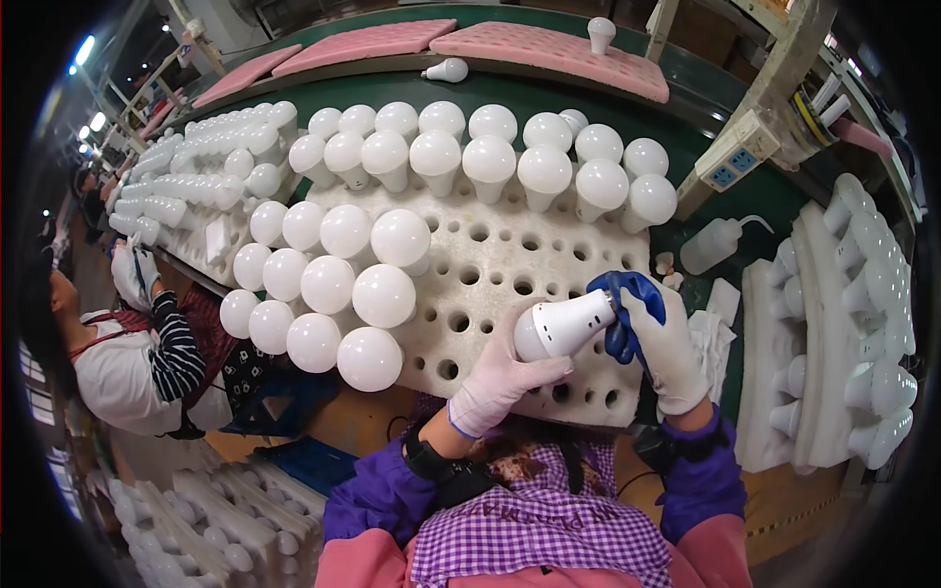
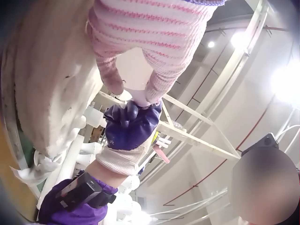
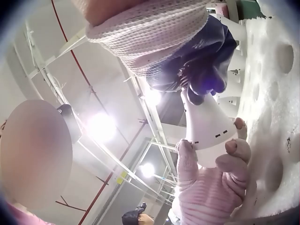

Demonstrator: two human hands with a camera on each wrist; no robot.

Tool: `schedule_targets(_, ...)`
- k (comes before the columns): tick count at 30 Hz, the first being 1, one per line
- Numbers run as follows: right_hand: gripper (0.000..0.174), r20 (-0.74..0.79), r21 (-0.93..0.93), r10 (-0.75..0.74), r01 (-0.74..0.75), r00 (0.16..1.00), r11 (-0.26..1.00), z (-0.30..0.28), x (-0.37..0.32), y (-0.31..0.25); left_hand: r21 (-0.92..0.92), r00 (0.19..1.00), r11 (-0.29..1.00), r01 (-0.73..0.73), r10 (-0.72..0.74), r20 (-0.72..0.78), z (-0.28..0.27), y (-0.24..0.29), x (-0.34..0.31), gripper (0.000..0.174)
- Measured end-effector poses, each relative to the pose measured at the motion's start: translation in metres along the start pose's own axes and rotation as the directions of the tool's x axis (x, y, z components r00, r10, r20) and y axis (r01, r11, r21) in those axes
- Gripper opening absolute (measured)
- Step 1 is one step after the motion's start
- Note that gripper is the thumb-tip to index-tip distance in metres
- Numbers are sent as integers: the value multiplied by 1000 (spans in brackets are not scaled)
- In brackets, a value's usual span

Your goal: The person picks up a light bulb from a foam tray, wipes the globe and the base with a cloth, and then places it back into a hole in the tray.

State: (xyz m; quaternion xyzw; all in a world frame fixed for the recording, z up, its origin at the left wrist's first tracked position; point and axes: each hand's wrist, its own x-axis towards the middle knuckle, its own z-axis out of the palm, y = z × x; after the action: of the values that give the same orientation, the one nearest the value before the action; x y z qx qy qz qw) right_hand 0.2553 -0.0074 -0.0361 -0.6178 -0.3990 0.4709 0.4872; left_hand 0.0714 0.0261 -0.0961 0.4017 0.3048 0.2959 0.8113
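In the head view a white LED bulb (image 1: 564, 328) lies tilted between both hands, above a white foam tray (image 1: 461, 253) with round holes. My left hand (image 1: 498, 377), in a pale pink-striped glove with bare fingertips, grips the bulb's rounded globe. At the other end my right hand (image 1: 659, 343), in a white glove with blue coating, pinches the metal base, mostly hidden by the fingers. Small dark slots mark the bulb's body (image 3: 208, 124) in the right wrist view. Several upright bulbs (image 1: 382, 294) fill the tray's left side, globes up; more bulbs (image 1: 544, 171) line its far edge.
Pink foam sheets (image 1: 549, 47) lie beyond the green bench, with one bulb (image 1: 449, 70) lying before them. A squeeze bottle (image 1: 711, 245) and socket box (image 1: 730, 162) stand right. Bulb-filled foam trays (image 1: 814, 333) are stacked far right. Another person (image 1: 127, 377) works at left.
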Motion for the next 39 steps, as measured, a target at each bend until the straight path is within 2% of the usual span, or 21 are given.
schedule_targets(4,23,-37,18,21,-21,999,1000,2,2,1,-20,1000,1000,19,-19,-1,1,1,0,79)
schedule_targets(7,24,-20,71,29,-27,999,997,-2,5,4,2,999,999,-47,47,-17,2,-6,0,82)
schedule_targets(9,24,-31,90,42,-39,999,995,-2,7,11,268,968,943,-197,230,-97,8,-7,-1,83)
schedule_targets(10,24,-42,105,55,-50,998,993,-3,7,13,266,971,943,-198,226,-78,10,-6,-1,83)
schedule_targets(12,25,4,63,109,-109,994,992,-6,5,9,615,944,761,-206,319,-80,12,-2,-5,83)
schedule_targets(13,25,18,63,107,-108,994,992,-9,5,11,654,941,730,-199,328,-79,12,-2,-6,82)
schedule_targets(17,25,43,110,99,-103,994,989,-16,3,18,680,951,714,-167,298,-79,17,-4,-5,77)
schedule_targets(19,26,69,112,58,-65,996,992,-18,1,18,794,899,550,-258,438,-11,18,-12,-2,76)
schedule_targets(20,26,72,118,57,-66,996,991,-19,2,19,799,899,546,-254,437,-12,19,-14,-1,76)
schedule_targets(22,28,86,135,24,-35,996,990,-23,2,23,823,842,473,-315,540,12,22,-19,0,70)
schedule_targets(25,28,83,104,6,-15,997,995,-25,4,26,832,863,488,-263,504,-23,26,-19,1,70)
schedule_targets(29,23,52,107,16,-21,999,994,-22,4,25,829,849,479,-288,528,-10,27,-15,2,69)
schedule_targets(31,21,39,96,42,-46,998,994,-21,4,21,900,888,350,-261,452,82,30,-7,1,74)
schedule_targets(32,19,25,81,69,-71,997,994,-21,4,17,899,887,350,-262,454,82,29,-6,3,74)
schedule_targets(33,19,25,79,66,-68,997,994,-21,5,11,936,834,177,-305,525,173,28,-7,5,75)
schedule_targets(34,18,-35,16,-7,7,999,1000,-21,8,2,944,773,-2,-329,574,270,27,-7,6,76)
schedule_targets(35,17,-89,-51,-84,80,992,995,-22,11,-10,944,771,-3,-329,577,270,28,-7,7,76)
schedule_targets(36,18,-148,-120,-145,128,978,985,-25,15,-28,941,773,98,-325,601,205,29,-7,9,75)
schedule_targets(37,21,-198,-213,-400,359,895,909,-32,31,-30,925,773,197,-324,619,139,31,-7,11,75)
schedule_targets(38,24,-257,-272,-516,452,817,850,-38,43,-41,924,769,195,-328,623,141,29,-6,13,75)
schedule_targets(39,26,-296,-489,-639,462,710,740,-47,62,-51,952,824,133,-277,541,165,25,-7,17,73)
